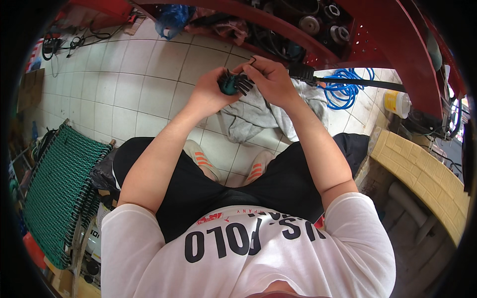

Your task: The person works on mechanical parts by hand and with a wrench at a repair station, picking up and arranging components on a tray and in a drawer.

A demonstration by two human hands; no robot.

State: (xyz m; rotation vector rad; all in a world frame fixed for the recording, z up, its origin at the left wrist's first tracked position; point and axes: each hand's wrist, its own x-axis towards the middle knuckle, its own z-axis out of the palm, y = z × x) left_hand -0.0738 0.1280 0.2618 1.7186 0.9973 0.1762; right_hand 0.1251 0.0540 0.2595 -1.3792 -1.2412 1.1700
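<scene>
My left hand [207, 92] is closed around a hex key set [230, 86] with a teal holder. Several black keys fan out of the holder toward my other hand. Beside it, my right hand [274, 82] is closed, with thumb and fingers pinched at the far side of the fanned keys. A thin black bent hex key [253, 60] shows above those fingertips. Whether this key is loose or still joined to the set is hidden by the fingers. Both hands are held up in front of me, above the floor.
A grey cloth [248, 119] lies on the tiled floor [124, 94] below my hands. Red metal shelving [367, 44] with machine parts stands ahead. Coiled blue hose [340, 94] and a white tub [397, 103] are to the right. A green woven seat [62, 188] stands at left.
</scene>
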